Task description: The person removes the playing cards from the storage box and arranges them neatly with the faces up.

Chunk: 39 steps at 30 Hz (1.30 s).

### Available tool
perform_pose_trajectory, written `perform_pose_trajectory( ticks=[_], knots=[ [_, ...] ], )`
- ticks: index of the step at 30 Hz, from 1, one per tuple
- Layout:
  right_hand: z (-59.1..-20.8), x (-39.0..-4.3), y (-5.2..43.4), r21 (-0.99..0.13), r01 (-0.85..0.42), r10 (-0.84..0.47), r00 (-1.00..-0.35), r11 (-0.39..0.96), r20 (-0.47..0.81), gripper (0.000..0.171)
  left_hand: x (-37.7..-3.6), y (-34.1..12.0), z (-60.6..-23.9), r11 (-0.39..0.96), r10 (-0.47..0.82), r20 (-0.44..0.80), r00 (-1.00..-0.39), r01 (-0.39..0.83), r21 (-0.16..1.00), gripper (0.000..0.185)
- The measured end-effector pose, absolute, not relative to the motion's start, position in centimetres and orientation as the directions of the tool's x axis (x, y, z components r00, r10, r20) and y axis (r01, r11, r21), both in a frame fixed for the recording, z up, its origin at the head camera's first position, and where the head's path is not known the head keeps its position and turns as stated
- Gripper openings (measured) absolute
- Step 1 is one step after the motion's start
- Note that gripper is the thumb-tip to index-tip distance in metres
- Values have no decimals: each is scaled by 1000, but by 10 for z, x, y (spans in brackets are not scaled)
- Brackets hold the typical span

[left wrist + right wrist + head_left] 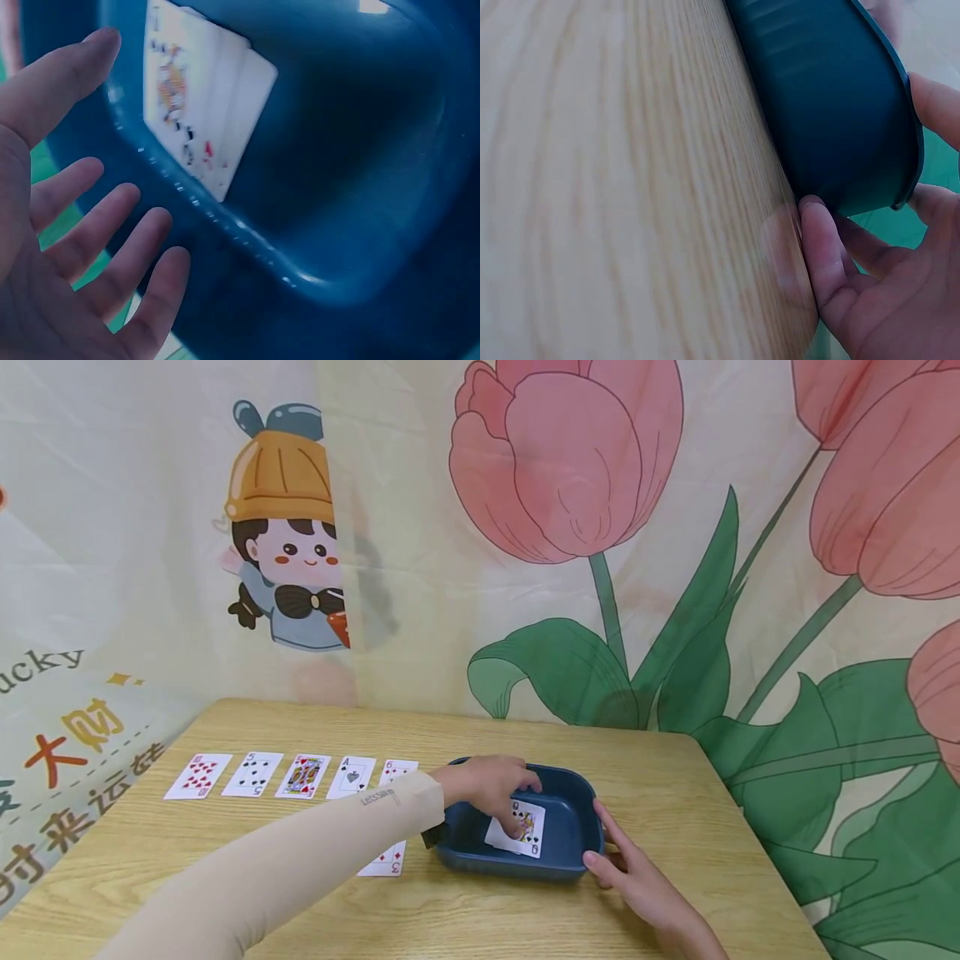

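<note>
A dark blue plastic basin (566,814) stands on the table, with several playing cards (532,841) in a loose overlapping pile on its floor. A black-suited queen lies on top. My left hand (491,785) is over the basin; its thumb overlaps the queen in the head view. In the left wrist view the left hand (97,247) has its fingers spread and relaxed, apart from the cards (202,97). My right hand (637,877) holds the basin's right end, thumb and forefinger at the rim. Lower down, other fingers (823,247) lie by the basin's base.
Face-up cards lie in a row on the left: a red ten (198,776), a black five (252,774), a red king (302,775), an ace of spades (351,777) and a red six (397,768). A red three (386,862) is partly behind the left sleeve. A printed curtain (405,527) hangs behind the wooden table (300,727).
</note>
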State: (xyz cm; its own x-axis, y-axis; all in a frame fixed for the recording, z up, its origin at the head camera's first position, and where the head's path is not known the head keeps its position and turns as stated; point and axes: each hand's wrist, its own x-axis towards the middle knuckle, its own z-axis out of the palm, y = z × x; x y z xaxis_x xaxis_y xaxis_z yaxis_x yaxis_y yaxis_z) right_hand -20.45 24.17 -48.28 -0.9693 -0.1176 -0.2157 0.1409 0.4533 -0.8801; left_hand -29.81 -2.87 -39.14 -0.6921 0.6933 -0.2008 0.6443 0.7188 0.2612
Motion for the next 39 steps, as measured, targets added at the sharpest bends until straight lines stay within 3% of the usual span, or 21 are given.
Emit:
perform_pose_trajectory(
  ticks=[12,25,39],
  knots=[
    [-483,-205,242,-884,114,-136,-971,453,-194,79,-296,-16,-400,737,661,-300,-688,670,87,78],
    [-484,-206,243,-894,79,-180,-968,441,-174,77,-300,-7,-409,705,658,-302,-689,705,-73,83],
    [-486,-206,246,-890,77,-170,-971,450,-170,78,-302,-2,-407,693,664,-286,-691,712,-114,83]
  ],
)
